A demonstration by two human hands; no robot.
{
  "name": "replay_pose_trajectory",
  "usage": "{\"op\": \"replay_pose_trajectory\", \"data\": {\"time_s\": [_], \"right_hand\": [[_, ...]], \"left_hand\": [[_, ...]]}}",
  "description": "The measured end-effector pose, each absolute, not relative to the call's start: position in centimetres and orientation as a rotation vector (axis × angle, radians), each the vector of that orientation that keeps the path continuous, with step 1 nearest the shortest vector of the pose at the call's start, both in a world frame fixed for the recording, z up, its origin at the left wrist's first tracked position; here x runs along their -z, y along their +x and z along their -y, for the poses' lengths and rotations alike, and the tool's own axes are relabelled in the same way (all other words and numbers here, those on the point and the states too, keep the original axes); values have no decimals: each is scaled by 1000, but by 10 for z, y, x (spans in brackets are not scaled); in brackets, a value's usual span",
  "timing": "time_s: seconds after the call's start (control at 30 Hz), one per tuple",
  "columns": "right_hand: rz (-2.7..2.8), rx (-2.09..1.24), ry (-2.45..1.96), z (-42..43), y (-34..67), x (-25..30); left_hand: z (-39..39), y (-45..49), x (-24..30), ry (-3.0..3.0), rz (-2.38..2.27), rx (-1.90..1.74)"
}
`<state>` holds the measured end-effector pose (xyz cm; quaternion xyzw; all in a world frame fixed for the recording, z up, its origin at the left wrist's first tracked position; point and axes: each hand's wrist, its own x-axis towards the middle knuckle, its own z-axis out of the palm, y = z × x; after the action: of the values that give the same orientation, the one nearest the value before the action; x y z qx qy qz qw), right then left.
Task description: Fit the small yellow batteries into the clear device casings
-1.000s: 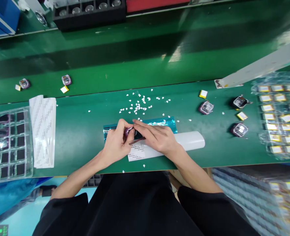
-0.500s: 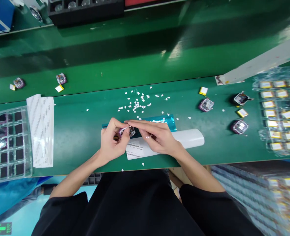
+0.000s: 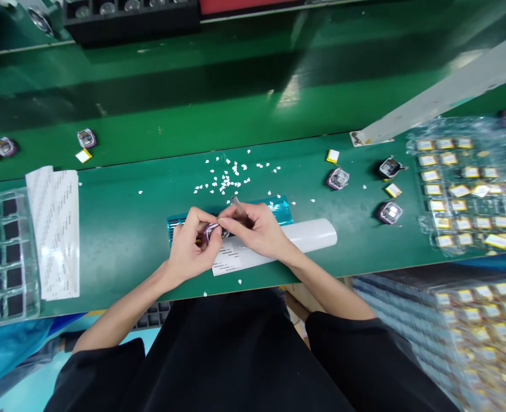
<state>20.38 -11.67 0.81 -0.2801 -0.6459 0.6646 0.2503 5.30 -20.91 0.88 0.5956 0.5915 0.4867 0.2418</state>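
Note:
My left hand point(image 3: 191, 246) is closed round a small purple square casing point(image 3: 212, 230), held just above the green bench. My right hand point(image 3: 259, 229) pinches a thin brown stick-like tool point(image 3: 238, 205), whose lower end meets the casing. Both hands hover over a shiny blue strip point(image 3: 278, 205) and a white sheet with a printed label point(image 3: 313, 234). Several small white paper bits point(image 3: 227, 174) lie scattered just beyond the hands.
Three more purple casings point(image 3: 337, 178) and yellow square parts point(image 3: 332, 155) lie to the right. A clear tray of yellow parts point(image 3: 462, 189) sits far right, a compartment tray point(image 3: 4, 257) and white liner sheets point(image 3: 53, 229) far left. More casings point(image 3: 86, 138) rest on the belt behind.
My right hand has curled in and raised the brown tool so that it points up and away. The view has shifted rightward, so everything appears further left.

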Motion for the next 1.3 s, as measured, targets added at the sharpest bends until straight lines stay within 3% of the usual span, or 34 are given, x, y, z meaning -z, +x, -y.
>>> {"op": "replay_pose_trajectory", "data": {"time_s": [0.2,0.53,0.73,0.93,1.3], "right_hand": [[1759,-1685,-826,118,202,-3],[1784,-965,-927,114,237,-22],[1948,-1418,-978,143,276,-6],[2067,-1259,-922,164,284,16],[2089,-1343,-889,160,284,15]], "left_hand": [[208,54,-4,1504,-1569,-1278],[243,51,-30,1795,-1532,-1173],[276,64,-2,1868,-1629,-886],[276,65,10,1670,-1644,-827],[276,66,11,1830,-1656,-753]]}}
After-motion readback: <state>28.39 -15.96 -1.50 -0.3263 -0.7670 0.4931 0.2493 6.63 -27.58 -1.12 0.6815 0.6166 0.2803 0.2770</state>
